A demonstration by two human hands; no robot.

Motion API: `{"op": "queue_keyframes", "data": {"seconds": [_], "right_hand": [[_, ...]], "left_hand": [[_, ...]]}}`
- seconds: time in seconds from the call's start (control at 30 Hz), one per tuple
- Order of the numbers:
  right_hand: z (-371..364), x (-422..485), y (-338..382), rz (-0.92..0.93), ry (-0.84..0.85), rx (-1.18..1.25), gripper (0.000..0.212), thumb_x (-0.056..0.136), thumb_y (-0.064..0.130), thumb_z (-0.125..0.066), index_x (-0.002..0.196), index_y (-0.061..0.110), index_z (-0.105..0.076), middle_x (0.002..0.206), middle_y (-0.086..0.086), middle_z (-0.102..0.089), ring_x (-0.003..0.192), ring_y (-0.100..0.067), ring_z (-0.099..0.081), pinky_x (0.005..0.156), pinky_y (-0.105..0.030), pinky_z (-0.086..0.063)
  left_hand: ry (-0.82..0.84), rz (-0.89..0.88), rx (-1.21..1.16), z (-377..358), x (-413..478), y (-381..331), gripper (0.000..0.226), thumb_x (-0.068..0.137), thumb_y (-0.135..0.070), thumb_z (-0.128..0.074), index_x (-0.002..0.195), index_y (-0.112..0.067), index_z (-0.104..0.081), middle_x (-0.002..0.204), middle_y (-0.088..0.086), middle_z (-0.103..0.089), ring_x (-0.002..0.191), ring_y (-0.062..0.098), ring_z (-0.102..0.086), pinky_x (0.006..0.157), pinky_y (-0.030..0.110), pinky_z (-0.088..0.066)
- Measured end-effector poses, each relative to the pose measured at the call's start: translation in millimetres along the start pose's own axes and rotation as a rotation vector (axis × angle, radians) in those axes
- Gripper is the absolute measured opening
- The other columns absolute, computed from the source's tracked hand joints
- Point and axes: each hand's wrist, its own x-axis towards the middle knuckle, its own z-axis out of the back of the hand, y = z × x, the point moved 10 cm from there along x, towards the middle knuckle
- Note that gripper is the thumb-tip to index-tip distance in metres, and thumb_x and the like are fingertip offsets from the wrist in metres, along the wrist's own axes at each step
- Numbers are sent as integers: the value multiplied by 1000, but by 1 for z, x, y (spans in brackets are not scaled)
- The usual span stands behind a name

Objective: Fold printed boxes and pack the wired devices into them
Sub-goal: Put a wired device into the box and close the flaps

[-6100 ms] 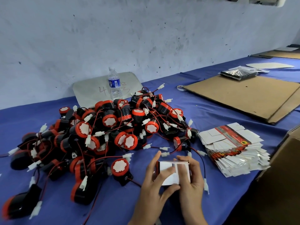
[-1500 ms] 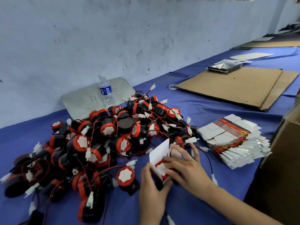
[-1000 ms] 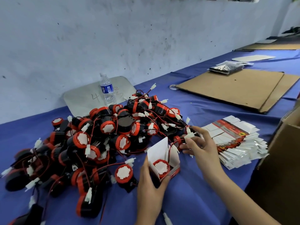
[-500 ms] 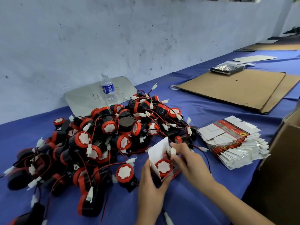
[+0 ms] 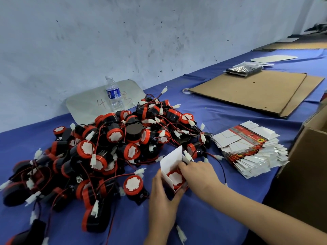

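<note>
My left hand (image 5: 161, 200) grips a small folded box (image 5: 172, 162) from below, its white flap standing open. Inside the box sits a red and black wired device (image 5: 175, 178) with its white face up. My right hand (image 5: 198, 171) reaches into the box mouth, fingers curled at the device's wire; its black lead loops away to the right. A big heap of the same devices (image 5: 109, 147) with red wires and white plugs lies left of the box. A stack of flat printed boxes (image 5: 251, 147) lies to the right.
A water bottle (image 5: 113, 94) stands on a grey board (image 5: 88, 105) by the wall. Brown cardboard sheets (image 5: 251, 91) and a dark foil packet (image 5: 243, 68) lie at the far right. An open carton (image 5: 311, 165) stands at the table's right edge. The blue cloth (image 5: 203, 223) covers the table.
My right hand went out to the wire by the heap, came back and now pushes into the box mouth. My left hand kept holding the box.
</note>
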Motion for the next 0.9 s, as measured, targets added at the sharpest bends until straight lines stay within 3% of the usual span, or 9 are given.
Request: {"op": "queue_keyframes", "data": {"seconds": [0.1,0.2,0.33,0.43,0.5,0.6,0.73,0.8,0.9], "right_hand": [[2,-2,-1,-21,5,29,33,89,-1,-49,119,12,-50,122,-6,-52,96,-32,-61,82,-40,-44],[5,-1,1,-8,18,22,26,89,-3,-47,108,9,-60,122,-8,-48,77,-30,-55,63,-32,-36],[4,-5,0,-30,26,29,21,89,-2,-46,105,7,-58,129,-8,-33,51,-18,-23,45,-30,-15],[-2,-6,-2,-61,24,53,23,90,-1,-46,109,8,-55,132,-7,-35,54,-22,-33,45,-30,-13],[-8,-6,-1,-49,18,63,27,92,0,-45,115,10,-55,133,-6,-40,70,-28,-51,45,-31,-12],[-11,-5,1,-34,31,78,26,91,-2,-44,112,10,-53,129,-7,-49,89,-33,-58,46,-31,-12],[-3,-10,15,76,-7,72,12,97,15,-38,98,12,-50,107,-8,-59,69,-26,-54,48,-30,-15],[0,-14,18,97,-63,93,24,100,29,-31,93,14,-48,102,-7,-58,53,-21,-37,48,-30,-12],[-5,-14,12,36,-69,114,23,99,24,-37,112,16,-54,107,-5,-61,71,-28,-54,46,-30,-12]], "left_hand": [[1,4,10,0,0,-1,79,76,-35,-79,142,-31,-34,134,-19,-49,114,-13,-45,81,-1,-37],[2,3,13,0,-2,-4,76,77,-35,-77,141,-32,-36,133,-20,-50,115,-12,-47,80,0,-38],[-10,-32,48,2,-4,-10,74,80,-30,-76,142,-30,-35,132,-19,-50,111,-26,-40,80,-3,-35],[-39,-67,115,4,-5,-17,93,83,-31,-74,152,-30,-13,133,-29,-38,111,-30,-32,81,-5,-33],[-47,-71,148,5,-7,-23,97,87,-36,-67,147,-37,10,143,-31,-21,123,-17,-28,85,-4,-29],[-45,-68,205,2,-8,-22,89,93,-32,-58,140,-32,18,157,-9,-17,135,10,-37,81,-2,-28],[-45,-140,353,-1,-11,-32,72,98,-18,-50,144,-20,6,156,-6,4,139,18,-38,84,16,-43],[-92,-175,381,2,-12,-36,60,98,-16,-50,151,-10,-21,160,4,-15,134,10,-42,92,13,-43],[-145,-216,418,6,-17,-45,40,95,-19,-52,133,-9,-55,140,7,-47,123,12,-47,97,10,-33]]}}
